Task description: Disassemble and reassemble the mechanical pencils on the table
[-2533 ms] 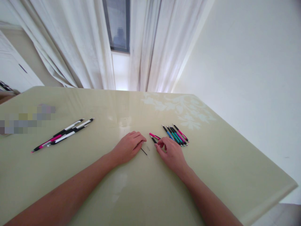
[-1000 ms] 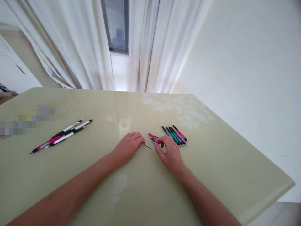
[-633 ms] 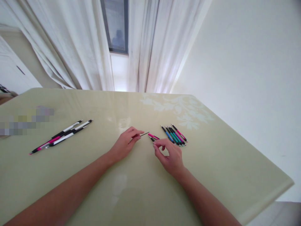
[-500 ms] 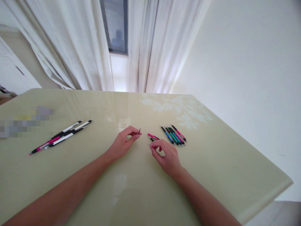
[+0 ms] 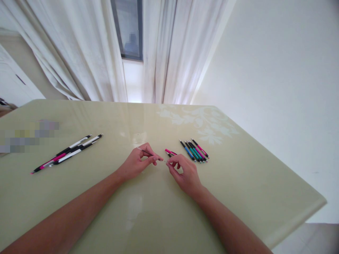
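My left hand [image 5: 137, 163] pinches a thin dark refill [image 5: 147, 152], which slants down to the right with its tip near my right fingertips. Closed at the fingertips, my right hand [image 5: 186, 173] holds a tiny pale piece [image 5: 165, 162], too small to name, close to the refill's tip. Just beyond that hand lie pink and black pen parts [image 5: 169, 151], partly hidden by it. Right of them, several slim pens [image 5: 192, 151] in blue, green, purple and pink lie side by side.
On the left of the glossy table [image 5: 111, 218] lies a loose group of white, black and pink pens [image 5: 71, 150]. A blurred-out item [image 5: 29, 135] sits at the far left. Curtains [image 5: 92, 53] and a wall stand behind the table.
The refill in my left hand has turned from nearly upright to slanting toward my right hand. Both hands' fingertips are closer together.
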